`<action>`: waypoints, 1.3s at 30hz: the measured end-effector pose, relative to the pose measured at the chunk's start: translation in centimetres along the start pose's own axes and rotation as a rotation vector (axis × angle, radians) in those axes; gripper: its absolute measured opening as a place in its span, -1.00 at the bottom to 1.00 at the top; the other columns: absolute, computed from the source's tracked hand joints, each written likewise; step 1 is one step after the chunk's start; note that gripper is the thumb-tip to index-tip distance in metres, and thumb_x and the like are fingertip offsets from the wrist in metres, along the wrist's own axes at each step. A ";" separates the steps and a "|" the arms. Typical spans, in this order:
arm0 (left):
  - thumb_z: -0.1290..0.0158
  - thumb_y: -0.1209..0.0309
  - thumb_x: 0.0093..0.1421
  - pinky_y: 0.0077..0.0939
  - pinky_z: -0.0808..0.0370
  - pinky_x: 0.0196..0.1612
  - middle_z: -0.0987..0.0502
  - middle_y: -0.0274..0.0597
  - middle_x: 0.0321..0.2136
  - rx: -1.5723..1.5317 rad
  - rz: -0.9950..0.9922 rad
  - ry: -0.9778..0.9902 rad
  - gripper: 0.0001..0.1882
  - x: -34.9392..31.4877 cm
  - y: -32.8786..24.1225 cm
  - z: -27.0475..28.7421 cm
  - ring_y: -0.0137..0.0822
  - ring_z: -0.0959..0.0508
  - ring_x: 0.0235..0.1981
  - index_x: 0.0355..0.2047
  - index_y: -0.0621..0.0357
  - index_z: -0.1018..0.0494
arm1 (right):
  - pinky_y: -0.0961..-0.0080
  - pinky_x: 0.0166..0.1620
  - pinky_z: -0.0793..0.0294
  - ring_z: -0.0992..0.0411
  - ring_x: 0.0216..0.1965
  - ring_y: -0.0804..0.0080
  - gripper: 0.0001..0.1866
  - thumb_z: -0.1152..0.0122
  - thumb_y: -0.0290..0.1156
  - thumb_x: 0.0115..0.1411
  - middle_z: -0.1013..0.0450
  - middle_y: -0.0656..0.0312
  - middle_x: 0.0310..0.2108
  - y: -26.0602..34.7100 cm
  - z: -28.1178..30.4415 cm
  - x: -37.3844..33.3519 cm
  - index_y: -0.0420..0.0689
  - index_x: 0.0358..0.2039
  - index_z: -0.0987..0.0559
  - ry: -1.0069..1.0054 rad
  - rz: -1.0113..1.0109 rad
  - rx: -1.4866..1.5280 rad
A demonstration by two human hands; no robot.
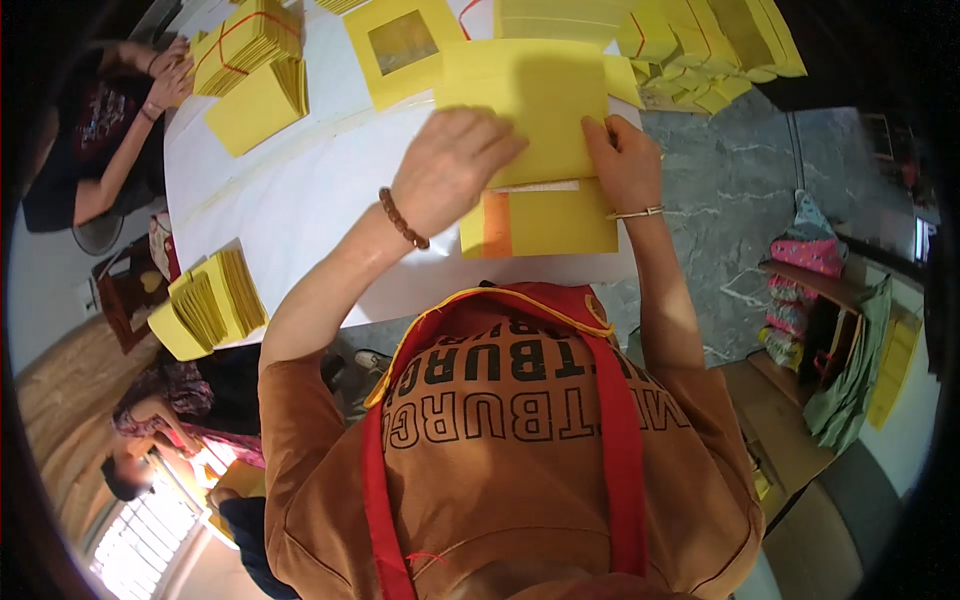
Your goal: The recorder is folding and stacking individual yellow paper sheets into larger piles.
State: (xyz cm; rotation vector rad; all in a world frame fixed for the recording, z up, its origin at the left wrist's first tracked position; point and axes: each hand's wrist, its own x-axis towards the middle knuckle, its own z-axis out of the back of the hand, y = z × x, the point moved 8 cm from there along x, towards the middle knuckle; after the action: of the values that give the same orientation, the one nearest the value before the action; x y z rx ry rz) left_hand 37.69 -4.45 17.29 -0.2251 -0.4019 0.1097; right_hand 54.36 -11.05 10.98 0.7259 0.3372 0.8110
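Note:
A yellow paper sheet (560,85) lies in front of me on the white table, with a hand at each side. My right hand (628,165) grips its right edge, fingers curled and the thumb on top. At its lower left, my left hand (455,160) is closed with bent fingers. Slight blur and the hand itself hide whether anything is pinched there. Nearer to me, partly under the sheet, is another yellow paper piece (570,225) with an orange strip (497,225) across its left part. A pale narrow band shows between the two papers.
Red-tied yellow paper stacks (248,45) and a frame-like yellow piece with a window (365,60) lie on the white table (320,190). Another stack (225,295) stands at its left edge. More yellow bundles (700,45) are far right. A co-worker's hands (172,75) work far left.

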 end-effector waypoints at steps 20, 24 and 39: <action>-0.13 0.24 -0.06 -0.24 -0.16 0.10 -0.23 -0.16 0.09 -0.025 0.138 0.150 -0.38 -0.9 -2.2 -3.7 -0.17 -0.21 0.09 0.06 -0.02 -0.27 | 0.20 -0.56 -0.28 -0.34 -0.70 0.03 -0.70 -0.05 -0.23 0.10 -0.33 0.06 -0.79 0.3 0.0 -0.4 -0.21 -0.59 -0.39 0.009 0.024 0.062; -0.13 0.09 -0.09 -0.21 -0.09 0.13 -0.16 -0.11 0.13 -0.051 0.144 0.174 -0.28 -1.3 -2.0 -4.2 -0.12 -0.15 0.13 0.09 0.02 -0.22 | 0.30 -0.47 -0.34 -0.41 -0.56 0.11 -0.73 -0.06 -0.18 0.10 -0.43 0.08 -0.61 -0.6 -0.6 -1.0 -0.14 -0.37 -0.44 0.092 -0.155 0.241; -0.04 -0.04 -0.03 -0.23 0.05 0.21 -0.19 -0.01 0.11 -0.104 0.087 0.242 -0.23 -2.5 -2.1 -4.1 -0.18 -0.11 0.18 0.08 0.23 -0.19 | -0.42 0.03 0.22 0.12 0.25 0.10 -0.44 0.12 0.08 0.14 0.06 0.40 0.25 2.9 -2.2 -3.0 0.26 0.16 -0.18 0.205 0.589 -0.623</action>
State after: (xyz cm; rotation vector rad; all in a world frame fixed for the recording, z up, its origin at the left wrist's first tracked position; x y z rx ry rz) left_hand 37.15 -7.62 13.16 -0.3544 -0.1574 0.1450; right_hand 49.72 -10.93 11.44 0.1413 0.0313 1.4684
